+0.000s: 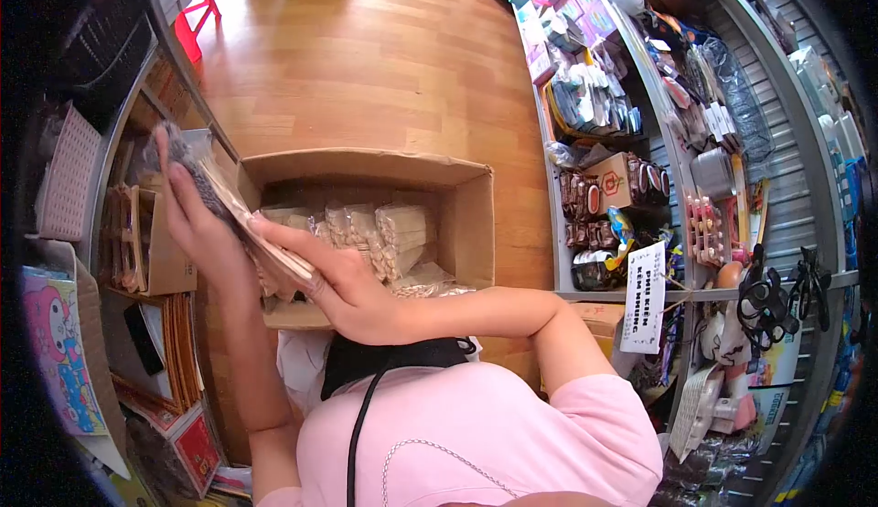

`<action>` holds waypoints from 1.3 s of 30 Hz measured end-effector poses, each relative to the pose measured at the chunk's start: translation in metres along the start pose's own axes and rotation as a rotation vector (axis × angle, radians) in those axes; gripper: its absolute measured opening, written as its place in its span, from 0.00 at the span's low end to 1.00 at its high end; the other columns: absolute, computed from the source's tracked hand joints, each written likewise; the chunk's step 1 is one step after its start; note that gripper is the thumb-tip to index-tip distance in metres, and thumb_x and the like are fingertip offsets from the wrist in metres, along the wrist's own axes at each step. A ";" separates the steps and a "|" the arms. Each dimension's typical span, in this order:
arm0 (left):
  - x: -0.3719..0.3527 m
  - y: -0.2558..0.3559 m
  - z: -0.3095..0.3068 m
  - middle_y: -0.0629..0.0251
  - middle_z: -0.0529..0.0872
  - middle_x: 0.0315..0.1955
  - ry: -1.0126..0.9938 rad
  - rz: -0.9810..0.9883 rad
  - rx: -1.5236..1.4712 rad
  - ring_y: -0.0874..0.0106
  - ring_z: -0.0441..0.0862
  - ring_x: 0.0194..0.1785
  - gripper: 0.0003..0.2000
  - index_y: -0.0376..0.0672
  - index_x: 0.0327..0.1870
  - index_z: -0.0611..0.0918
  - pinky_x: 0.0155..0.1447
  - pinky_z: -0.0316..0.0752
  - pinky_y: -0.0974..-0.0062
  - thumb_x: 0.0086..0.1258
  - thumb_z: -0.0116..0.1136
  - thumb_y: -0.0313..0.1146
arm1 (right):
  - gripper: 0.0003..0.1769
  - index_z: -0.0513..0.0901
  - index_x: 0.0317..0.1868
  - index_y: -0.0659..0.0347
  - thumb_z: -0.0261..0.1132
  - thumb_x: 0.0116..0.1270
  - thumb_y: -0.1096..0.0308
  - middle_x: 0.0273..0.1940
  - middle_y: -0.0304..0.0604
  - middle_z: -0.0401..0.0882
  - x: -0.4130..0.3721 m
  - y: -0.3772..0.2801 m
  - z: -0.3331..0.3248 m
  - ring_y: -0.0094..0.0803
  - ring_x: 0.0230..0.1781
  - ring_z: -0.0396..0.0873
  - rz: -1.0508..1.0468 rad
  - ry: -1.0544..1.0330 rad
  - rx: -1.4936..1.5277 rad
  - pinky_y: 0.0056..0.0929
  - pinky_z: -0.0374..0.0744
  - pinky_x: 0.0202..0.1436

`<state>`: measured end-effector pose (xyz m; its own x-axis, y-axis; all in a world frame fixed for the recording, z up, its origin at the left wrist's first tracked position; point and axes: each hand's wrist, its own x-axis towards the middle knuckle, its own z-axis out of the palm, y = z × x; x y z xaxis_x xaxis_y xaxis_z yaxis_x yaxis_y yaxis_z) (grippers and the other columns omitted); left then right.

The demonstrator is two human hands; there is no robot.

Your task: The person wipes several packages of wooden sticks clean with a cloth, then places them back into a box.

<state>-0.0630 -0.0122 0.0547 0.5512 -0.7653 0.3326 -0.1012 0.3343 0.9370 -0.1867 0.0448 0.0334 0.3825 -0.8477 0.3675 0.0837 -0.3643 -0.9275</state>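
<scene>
My left hand [197, 219] is raised at the left, its fingers behind a dark grey, fuzzy-looking item [212, 187] and a flat, light tan packet [236, 198]. My right hand [343, 283] reaches across from the right and grips the lower end of the same packet, thumb on top. What is inside the packet I cannot tell. Below and beyond the hands stands an open cardboard box [471, 224]. In it lie several clear plastic bags [402, 233] of small light wooden-looking pieces, partly covered by my right hand and the packet.
Metal shelving [549, 169] packed with goods runs along the right, with a white printed sign [644, 297] hanging from it. On the left, a shelf holds a pink basket [71, 173] and a cartoon-printed box [59, 352]. Wooden floor [384, 59] stretches ahead, with a red stool [190, 36] at left.
</scene>
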 end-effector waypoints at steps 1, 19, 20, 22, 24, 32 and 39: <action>-0.010 -0.005 0.002 0.54 0.66 0.64 0.000 0.020 0.019 0.64 0.63 0.67 0.23 0.35 0.64 0.65 0.68 0.53 0.71 0.76 0.36 0.41 | 0.28 0.61 0.66 0.59 0.48 0.65 0.80 0.55 0.52 0.73 0.001 0.001 -0.002 0.37 0.51 0.76 0.019 -0.008 0.002 0.27 0.71 0.52; 0.005 0.013 -0.004 0.50 0.64 0.65 0.056 0.189 0.190 0.60 0.59 0.69 0.23 0.32 0.65 0.63 0.70 0.50 0.66 0.76 0.33 0.39 | 0.29 0.60 0.66 0.60 0.47 0.63 0.82 0.62 0.55 0.66 0.001 0.000 0.004 0.43 0.59 0.70 -0.058 -0.024 0.060 0.30 0.68 0.59; 0.001 0.012 -0.004 0.50 0.64 0.65 0.053 0.187 0.192 0.60 0.59 0.69 0.23 0.32 0.65 0.63 0.70 0.50 0.66 0.76 0.33 0.39 | 0.31 0.59 0.67 0.60 0.45 0.62 0.85 0.60 0.53 0.68 0.001 0.001 0.004 0.41 0.55 0.75 -0.207 -0.014 -0.049 0.26 0.71 0.56; -0.015 0.004 -0.001 0.50 0.64 0.64 -0.022 0.235 0.165 0.61 0.59 0.69 0.23 0.32 0.64 0.64 0.70 0.50 0.66 0.76 0.33 0.40 | 0.29 0.61 0.66 0.62 0.45 0.62 0.84 0.61 0.54 0.67 0.006 -0.001 0.001 0.43 0.58 0.72 -0.231 0.023 -0.096 0.27 0.70 0.57; -0.049 -0.003 0.005 0.49 0.65 0.64 -0.138 0.294 0.221 0.58 0.60 0.68 0.23 0.30 0.64 0.63 0.70 0.50 0.64 0.75 0.35 0.37 | 0.26 0.62 0.65 0.62 0.44 0.65 0.80 0.62 0.54 0.67 0.014 -0.009 -0.009 0.44 0.59 0.71 0.034 0.045 -0.030 0.29 0.70 0.58; -0.032 0.001 0.018 0.51 0.66 0.64 -0.101 0.274 0.127 0.60 0.58 0.69 0.22 0.31 0.65 0.63 0.70 0.50 0.67 0.75 0.33 0.35 | 0.25 0.62 0.65 0.61 0.49 0.69 0.70 0.53 0.58 0.74 0.013 0.002 -0.012 0.44 0.46 0.80 -0.059 0.094 0.002 0.31 0.75 0.47; -0.046 -0.014 0.010 0.51 0.64 0.65 -0.151 0.150 0.110 0.62 0.59 0.69 0.23 0.32 0.65 0.63 0.69 0.51 0.68 0.76 0.33 0.38 | 0.27 0.58 0.67 0.63 0.46 0.68 0.75 0.62 0.56 0.65 0.012 -0.004 -0.010 0.32 0.57 0.71 -0.015 0.048 -0.078 0.25 0.70 0.56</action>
<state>-0.0951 0.0126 0.0275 0.3938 -0.7878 0.4735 -0.2670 0.3949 0.8791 -0.1915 0.0326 0.0421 0.3369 -0.8589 0.3858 0.0160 -0.4044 -0.9144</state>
